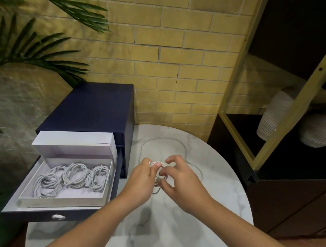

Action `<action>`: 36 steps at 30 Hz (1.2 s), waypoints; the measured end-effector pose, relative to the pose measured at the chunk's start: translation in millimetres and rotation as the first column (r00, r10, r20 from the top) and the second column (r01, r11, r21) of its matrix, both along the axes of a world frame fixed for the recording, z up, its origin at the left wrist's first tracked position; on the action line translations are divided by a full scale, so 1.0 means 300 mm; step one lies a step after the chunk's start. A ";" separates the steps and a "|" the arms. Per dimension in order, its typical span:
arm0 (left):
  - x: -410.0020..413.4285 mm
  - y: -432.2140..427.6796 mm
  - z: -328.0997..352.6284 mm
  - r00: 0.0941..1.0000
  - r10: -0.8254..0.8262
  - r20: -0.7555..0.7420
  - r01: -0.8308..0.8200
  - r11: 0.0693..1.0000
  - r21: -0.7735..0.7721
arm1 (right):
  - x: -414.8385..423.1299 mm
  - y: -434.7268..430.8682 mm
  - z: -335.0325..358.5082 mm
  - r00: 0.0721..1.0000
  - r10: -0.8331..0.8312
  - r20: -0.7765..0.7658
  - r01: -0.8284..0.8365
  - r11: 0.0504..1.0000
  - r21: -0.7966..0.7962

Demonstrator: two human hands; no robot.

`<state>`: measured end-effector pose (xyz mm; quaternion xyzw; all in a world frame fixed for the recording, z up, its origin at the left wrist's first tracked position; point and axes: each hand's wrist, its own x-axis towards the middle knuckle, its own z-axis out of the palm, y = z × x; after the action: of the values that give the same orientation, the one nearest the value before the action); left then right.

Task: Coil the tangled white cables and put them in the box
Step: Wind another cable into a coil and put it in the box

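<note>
As left hand and right hand fingers pinch a cable, coiled cables fill the drawer's box.

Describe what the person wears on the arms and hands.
Nothing worn shows: the left hand and right hand are bare, without gloves, rings or a watch; the left forearm and right forearm run bare to the frame's edge, no sleeve in view.

One head-worn camera is used, tilted forward and down. The round white marble desk is viewed from close above, and the yellow brick wall is faced beyond it.
</note>
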<state>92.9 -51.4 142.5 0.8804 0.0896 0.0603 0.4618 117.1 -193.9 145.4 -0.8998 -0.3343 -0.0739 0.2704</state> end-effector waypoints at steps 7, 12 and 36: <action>-0.004 -0.019 0.008 0.992 -0.044 0.118 0.053 0.996 -0.072 | 0.015 0.009 0.015 0.857 -0.014 -0.516 0.167 0.954 0.251; -0.004 0.020 0.003 0.981 -0.126 0.145 0.133 0.990 -0.038 | 0.002 -0.012 0.056 0.562 0.250 -0.789 0.344 0.796 0.497; -0.020 0.044 0.008 0.972 -0.228 0.053 0.171 0.847 0.504 | 0.021 -0.034 0.063 0.570 0.126 -0.812 0.389 0.829 0.402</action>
<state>86.9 -38.3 145.0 0.9690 -0.0469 0.0817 0.2283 123.5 -204.3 164.2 -0.7395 -0.0661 0.2342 0.6277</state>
